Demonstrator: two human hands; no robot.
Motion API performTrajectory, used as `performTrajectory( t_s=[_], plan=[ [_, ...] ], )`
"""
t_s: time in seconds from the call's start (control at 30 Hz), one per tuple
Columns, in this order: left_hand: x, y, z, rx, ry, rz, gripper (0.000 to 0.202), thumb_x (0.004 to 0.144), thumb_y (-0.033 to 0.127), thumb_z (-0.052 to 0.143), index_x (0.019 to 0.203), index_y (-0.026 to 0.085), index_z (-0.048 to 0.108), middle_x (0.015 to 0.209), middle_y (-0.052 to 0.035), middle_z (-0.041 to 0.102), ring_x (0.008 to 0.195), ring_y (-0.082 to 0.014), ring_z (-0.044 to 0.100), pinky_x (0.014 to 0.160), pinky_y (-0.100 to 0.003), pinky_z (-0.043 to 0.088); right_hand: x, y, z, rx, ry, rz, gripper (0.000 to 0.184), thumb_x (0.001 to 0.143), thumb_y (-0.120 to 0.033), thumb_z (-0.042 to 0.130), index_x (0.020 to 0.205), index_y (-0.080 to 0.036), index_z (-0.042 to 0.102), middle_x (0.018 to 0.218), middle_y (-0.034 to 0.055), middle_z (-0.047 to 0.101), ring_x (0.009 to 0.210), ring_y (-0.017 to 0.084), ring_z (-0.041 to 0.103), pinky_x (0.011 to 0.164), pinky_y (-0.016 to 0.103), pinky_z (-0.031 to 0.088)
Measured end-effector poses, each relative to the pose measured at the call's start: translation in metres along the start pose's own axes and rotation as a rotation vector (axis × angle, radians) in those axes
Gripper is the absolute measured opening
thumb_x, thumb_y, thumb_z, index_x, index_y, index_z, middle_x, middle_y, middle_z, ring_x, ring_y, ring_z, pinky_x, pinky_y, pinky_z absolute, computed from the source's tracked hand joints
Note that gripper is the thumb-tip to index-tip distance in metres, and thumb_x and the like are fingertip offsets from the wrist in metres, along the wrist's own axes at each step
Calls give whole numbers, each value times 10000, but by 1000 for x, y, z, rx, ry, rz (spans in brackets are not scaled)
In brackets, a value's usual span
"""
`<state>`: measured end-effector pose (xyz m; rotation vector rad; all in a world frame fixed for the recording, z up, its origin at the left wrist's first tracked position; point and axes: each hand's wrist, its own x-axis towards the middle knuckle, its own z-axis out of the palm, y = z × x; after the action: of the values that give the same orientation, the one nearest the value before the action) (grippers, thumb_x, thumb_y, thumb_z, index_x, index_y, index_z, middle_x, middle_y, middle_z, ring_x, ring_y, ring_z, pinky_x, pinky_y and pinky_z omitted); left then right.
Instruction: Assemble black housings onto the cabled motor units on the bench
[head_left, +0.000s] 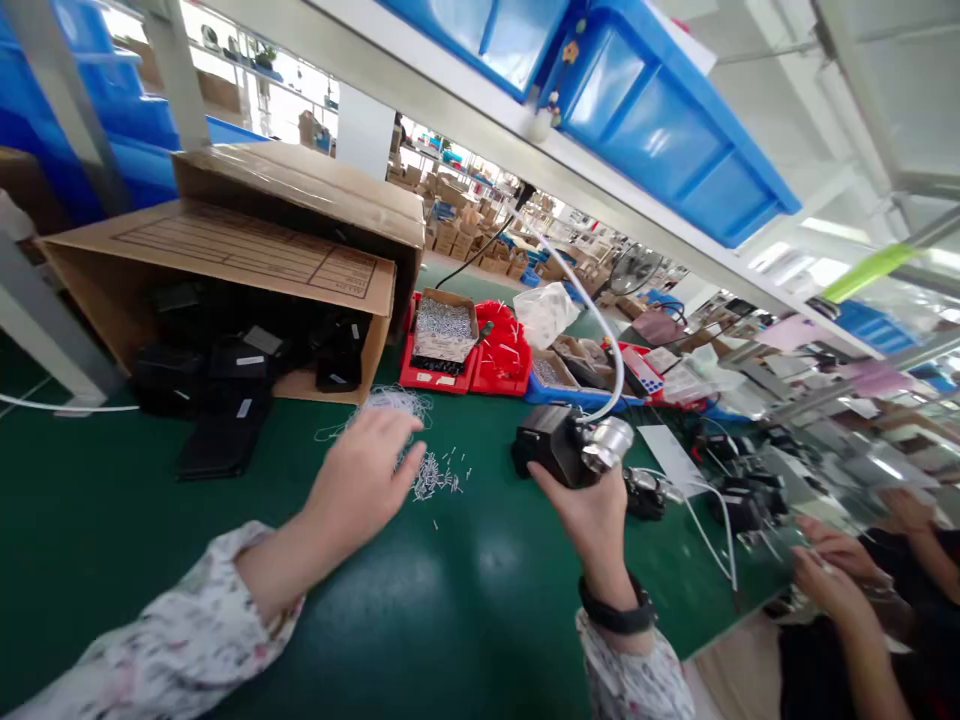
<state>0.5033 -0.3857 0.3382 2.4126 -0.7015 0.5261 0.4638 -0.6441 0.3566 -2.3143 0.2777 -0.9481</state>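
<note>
My right hand is closed around a black screwdriver tool with a shiny metal end, held just above the green table; a white hose runs up from it. My left hand reaches over a small pile of loose metal screws on the mat, fingers curled down onto them. Whether it holds any screw is hidden. A black band sits on my right wrist.
An open cardboard box lying on its side holds black parts at the left. Red trays and a blue tray of small parts stand behind. A co-worker's hands are busy at the right. Blue bins hang overhead.
</note>
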Motion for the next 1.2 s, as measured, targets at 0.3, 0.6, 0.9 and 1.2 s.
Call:
performTrajectory(
  t_s=[0.3, 0.6, 0.9, 1.2],
  plan=[
    [-6, 20, 155, 110, -371, 344, 488, 874, 377, 414, 1331, 206, 414, 1421, -72, 393, 1354, -274, 231, 1081, -509, 202, -69, 71, 42, -31, -64, 356, 535, 561, -392, 728, 1010, -165, 543, 908, 69, 630, 814, 264, 604, 694, 334, 484],
    [8, -13, 162, 199, -329, 289, 493, 853, 183, 324, 1321, 59, 417, 1413, -164, 373, 1344, -278, 267, 1099, -536, 155, -70, 77, 68, -52, -129, 307, 473, 605, -316, 711, 1008, -202, 491, 923, 56, 570, 841, 263, 587, 726, 358, 488],
    [21, 3, 145, 84, -219, 147, 519, 881, 283, 373, 1356, 79, 325, 1344, -181, 461, 1253, -314, 412, 1056, -537, 271, -54, 68, 94, -98, -185, 276, 722, 645, -297, 713, 1259, -143, 367, 1142, 144, 475, 1009, 323, 537, 818, 414, 472],
    [41, 53, 159, -184, -271, 114, 819, 766, 217, 611, 1420, 301, 125, 1411, -101, 288, 1293, -325, 316, 1033, -485, 346, -63, 175, -21, -180, 346, 381, 483, 773, -475, 559, 1107, -127, 531, 1104, 159, 522, 982, 298, 497, 850, 464, 414]
  ],
)
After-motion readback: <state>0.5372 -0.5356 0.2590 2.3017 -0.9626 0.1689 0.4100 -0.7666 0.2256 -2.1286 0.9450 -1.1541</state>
